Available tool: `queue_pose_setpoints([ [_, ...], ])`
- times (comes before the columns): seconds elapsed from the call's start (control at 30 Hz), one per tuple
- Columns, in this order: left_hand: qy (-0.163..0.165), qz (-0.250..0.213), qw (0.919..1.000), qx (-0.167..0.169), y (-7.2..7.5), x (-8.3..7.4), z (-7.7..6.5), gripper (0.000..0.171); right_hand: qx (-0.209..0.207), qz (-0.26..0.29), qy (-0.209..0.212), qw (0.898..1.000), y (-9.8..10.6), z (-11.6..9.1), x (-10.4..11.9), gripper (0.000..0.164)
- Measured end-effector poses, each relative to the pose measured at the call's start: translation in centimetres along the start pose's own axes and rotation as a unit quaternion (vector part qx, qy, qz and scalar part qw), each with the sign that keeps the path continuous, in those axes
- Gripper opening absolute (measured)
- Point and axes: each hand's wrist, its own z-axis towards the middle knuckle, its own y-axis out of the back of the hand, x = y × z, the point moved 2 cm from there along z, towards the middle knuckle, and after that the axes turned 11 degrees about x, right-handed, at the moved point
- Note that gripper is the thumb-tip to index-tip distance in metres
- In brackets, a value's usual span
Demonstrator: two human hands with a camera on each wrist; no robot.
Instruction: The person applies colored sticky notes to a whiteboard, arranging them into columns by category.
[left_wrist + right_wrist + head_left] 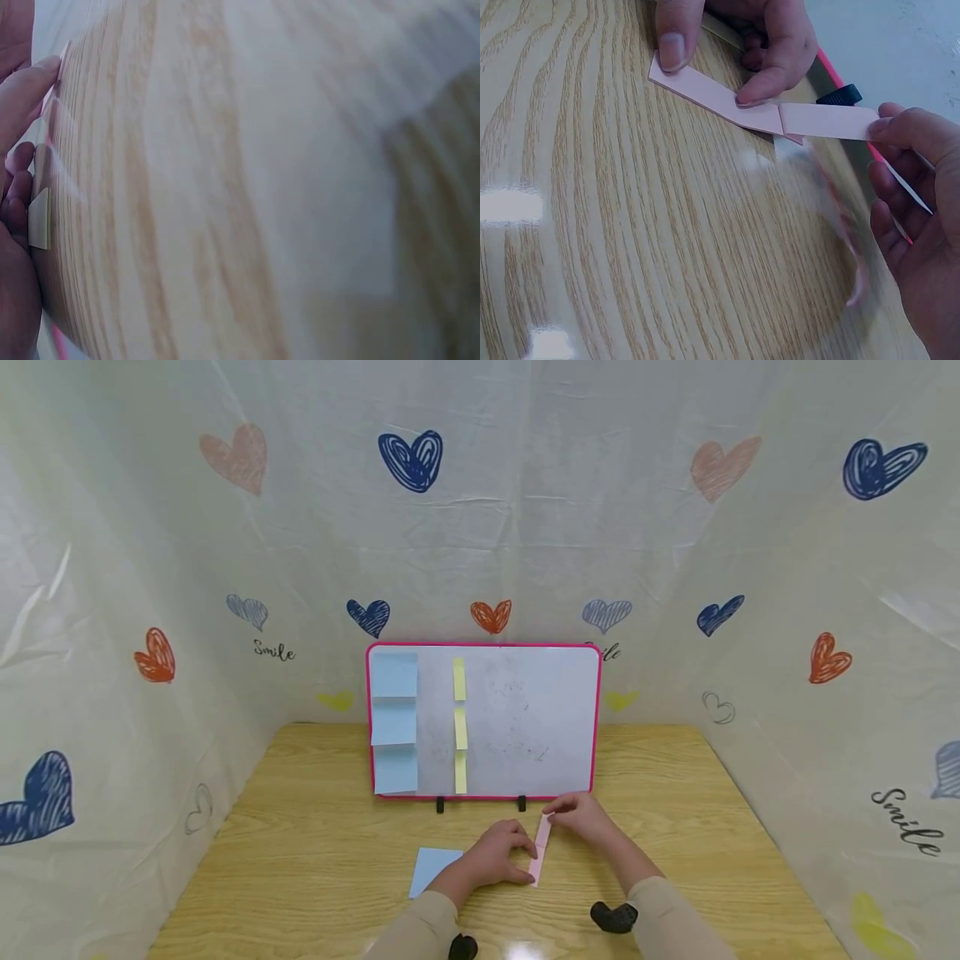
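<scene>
A narrow pink sticky note pad [714,96] is just above the table, held by the thumb and a finger of my left hand [495,856]. My right hand [581,818] pinches the far end of a pink sticky note [829,122], which is peeled up and bends away from the pad. Its other end still meets the pad. The left wrist view catches only part of my left hand [19,105] at its left edge, with the pad mostly hidden there.
Behind the hands stands a pink-framed whiteboard [540,718] on black feet. Blue square notes [395,675] line its left side, and yellow strips [460,728] form a column beside them. A blue paper square [433,867] lies on the wooden table [300,843], partly behind the left arm.
</scene>
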Motion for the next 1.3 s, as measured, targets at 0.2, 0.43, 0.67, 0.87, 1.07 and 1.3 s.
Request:
queue_pose_setpoints([
  [0.2, 0.006, 0.003, 1.0000, 0.000, -0.2, 0.2, 0.2, 0.027, -0.006, -0.002, -0.011, 1.000, 0.3, 0.2, 0.4, 0.008],
  [0.43, 0.010, 0.004, 0.9999, -0.003, -0.2, 0.2, 0.2, 0.027, 0.002, -0.008, -0.002, 1.000, 0.6, 0.4, 1.0, 0.008],
  [0.67, 0.013, 0.003, 0.9999, -0.001, -0.1, 0.1, 0.2, 0.027, 0.013, -0.004, 0.001, 1.000, 1.0, 0.3, 1.4, 0.009],
  [0.87, 0.014, 0.000, 0.9999, 0.001, 0.0, -0.2, 0.0, 0.027, 0.016, -0.006, 0.002, 1.000, 1.2, 0.4, 1.4, 0.011],
  [1.07, 0.013, -0.003, 0.9999, 0.003, 0.1, -0.2, 0.0, 0.026, 0.016, -0.001, 0.003, 1.000, 1.4, 0.5, 1.5, 0.009],
  [1.3, 0.005, -0.005, 1.0000, 0.004, 0.0, -0.1, 0.0, 0.025, 0.017, -0.012, 0.018, 1.000, 1.7, 0.6, 1.8, 0.010],
])
